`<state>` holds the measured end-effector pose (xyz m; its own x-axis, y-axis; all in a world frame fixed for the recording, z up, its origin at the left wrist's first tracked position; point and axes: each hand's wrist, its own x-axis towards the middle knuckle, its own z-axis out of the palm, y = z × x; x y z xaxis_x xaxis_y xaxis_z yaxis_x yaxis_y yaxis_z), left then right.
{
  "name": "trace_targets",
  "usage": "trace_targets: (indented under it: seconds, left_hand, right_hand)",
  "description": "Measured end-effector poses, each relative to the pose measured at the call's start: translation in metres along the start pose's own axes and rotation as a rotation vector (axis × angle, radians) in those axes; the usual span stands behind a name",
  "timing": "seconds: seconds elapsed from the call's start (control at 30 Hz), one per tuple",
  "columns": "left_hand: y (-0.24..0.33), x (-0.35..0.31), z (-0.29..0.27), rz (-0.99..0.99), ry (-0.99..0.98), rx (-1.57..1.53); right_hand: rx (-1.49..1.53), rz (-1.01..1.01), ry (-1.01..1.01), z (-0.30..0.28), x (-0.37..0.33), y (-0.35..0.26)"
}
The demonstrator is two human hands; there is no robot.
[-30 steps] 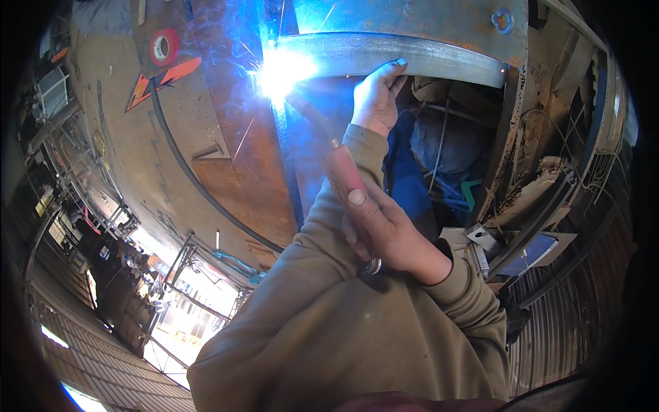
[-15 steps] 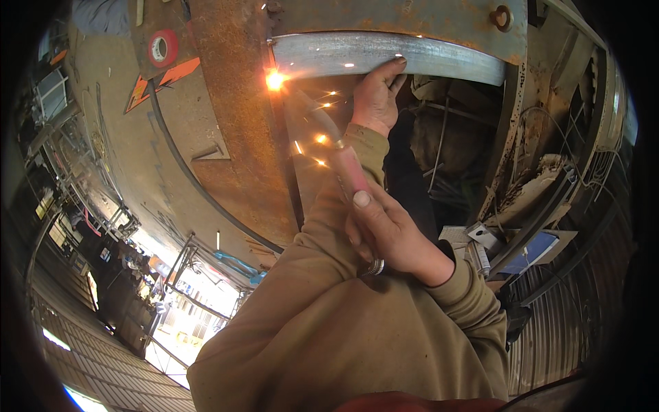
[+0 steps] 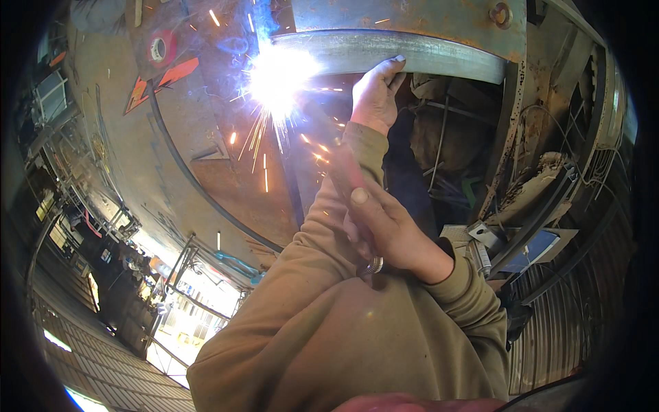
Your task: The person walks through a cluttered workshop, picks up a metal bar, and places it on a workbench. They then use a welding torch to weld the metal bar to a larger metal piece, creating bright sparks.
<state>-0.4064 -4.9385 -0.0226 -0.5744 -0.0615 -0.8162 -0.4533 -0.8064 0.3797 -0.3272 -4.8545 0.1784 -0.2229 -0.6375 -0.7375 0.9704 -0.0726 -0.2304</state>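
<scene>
A grey metal tube point(image 3: 439, 56) lies crosswise at the top, below a rusty steel plate point(image 3: 412, 17). My left hand point(image 3: 374, 96) reaches up to its lower edge, fingers closed on the tube. Lower down, my right hand point(image 3: 391, 223) is wrapped round the reddish handle of a welding torch point(image 3: 350, 175) that points up and left. A blinding white-blue arc point(image 3: 280, 74) burns at the tube's left end and hides the torch tip and the joint there. Sparks spray downward from it. My right hand lies above my left forearm.
On the steel surface to the left are a red tape roll point(image 3: 160, 48), an orange-red angular piece point(image 3: 182, 72) and a curving dark cable point(image 3: 180, 158). A rusty upright frame point(image 3: 511, 130) stands right of the tube. Farther right is a blue flat object point(image 3: 535, 248).
The small orange glow at the tube's left end has grown into a large white-blue arc with bluish smoke and more sparks. Both hands have stayed almost still.
</scene>
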Motion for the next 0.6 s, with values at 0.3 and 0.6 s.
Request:
trace_targets:
  seconds: [0.3,0.6]
  left_hand:
    - [-0.0034,0.0032,-0.0024,-0.004,-0.001,0.006]
    - [-0.0030,0.0010,-0.0020,0.048,-0.031,0.005]
  right_hand:
    - [0.053,-0.024,-0.035,0.0011,0.0024,-0.0010]
    - [0.020,0.019,-0.022,0.0011,0.0049,0.0009]
